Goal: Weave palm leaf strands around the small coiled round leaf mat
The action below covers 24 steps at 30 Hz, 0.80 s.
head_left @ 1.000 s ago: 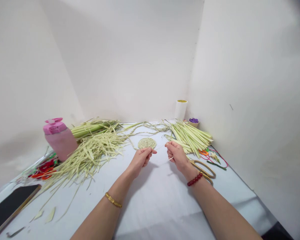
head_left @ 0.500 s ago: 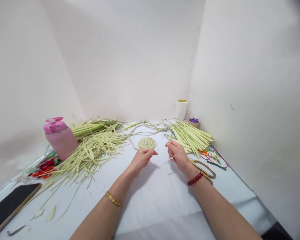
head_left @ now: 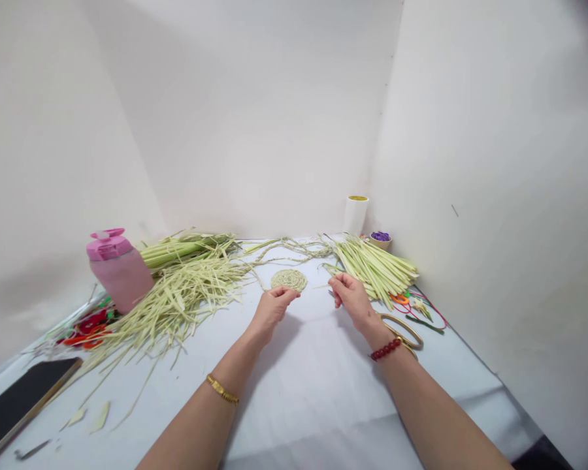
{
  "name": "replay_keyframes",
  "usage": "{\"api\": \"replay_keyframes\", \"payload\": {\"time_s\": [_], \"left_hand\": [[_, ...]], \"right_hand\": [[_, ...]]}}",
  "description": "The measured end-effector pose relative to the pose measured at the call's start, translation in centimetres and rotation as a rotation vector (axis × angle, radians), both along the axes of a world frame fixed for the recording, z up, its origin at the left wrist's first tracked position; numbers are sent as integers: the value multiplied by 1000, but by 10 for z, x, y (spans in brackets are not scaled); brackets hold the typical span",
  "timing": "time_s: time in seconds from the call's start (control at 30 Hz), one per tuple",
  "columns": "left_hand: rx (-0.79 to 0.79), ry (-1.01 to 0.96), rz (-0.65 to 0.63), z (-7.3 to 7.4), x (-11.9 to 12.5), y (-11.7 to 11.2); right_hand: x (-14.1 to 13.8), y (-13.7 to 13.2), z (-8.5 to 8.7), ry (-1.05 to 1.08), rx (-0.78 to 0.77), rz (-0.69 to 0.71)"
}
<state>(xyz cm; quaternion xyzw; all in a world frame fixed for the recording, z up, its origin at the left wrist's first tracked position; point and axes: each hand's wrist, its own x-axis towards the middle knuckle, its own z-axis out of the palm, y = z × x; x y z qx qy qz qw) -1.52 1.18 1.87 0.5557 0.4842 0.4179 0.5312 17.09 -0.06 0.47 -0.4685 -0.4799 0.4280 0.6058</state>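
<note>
My left hand (head_left: 274,309) is closed in a pinch just in front of a round coil of braided straw (head_left: 289,279) lying flat on the table. What its fingertips hold, if anything, is too small to tell. Across from it, my right hand (head_left: 350,297) is pinched shut, and a thin pale strand (head_left: 318,287) sticks out from its fingertips toward the coil. A braided straw cord (head_left: 262,279) runs from the coil's left side to a loose tangle of braid (head_left: 294,247) behind. Scissors with gold handles (head_left: 402,329) lie partly under my right wrist.
Loose straw strips (head_left: 191,287) and a pink bottle (head_left: 122,277) are on the left, with a black phone (head_left: 27,398) nearer. At right lie a bundle of green straw (head_left: 377,267) and coloured cords (head_left: 436,313). A white cup (head_left: 356,215) and a small bowl (head_left: 381,243) stand behind.
The fine strand stretched between my hands no longer shows there. My left hand has shifted slightly left and my right hand slightly right, so the gap is wider. The coil stays put.
</note>
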Motion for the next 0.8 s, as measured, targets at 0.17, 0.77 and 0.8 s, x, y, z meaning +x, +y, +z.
{"api": "replay_keyframes", "payload": {"time_s": [0.17, 0.77, 0.8], "left_hand": [[17, -37, 87, 1, -1, 2], [23, -221, 70, 1, -5, 3], [-24, -281, 40, 2, -5, 3]], "right_hand": [[13, 5, -2, -293, 83, -224], [13, 1, 7, 95, -1, -9], [14, -1, 9, 167, -8, 38]]}}
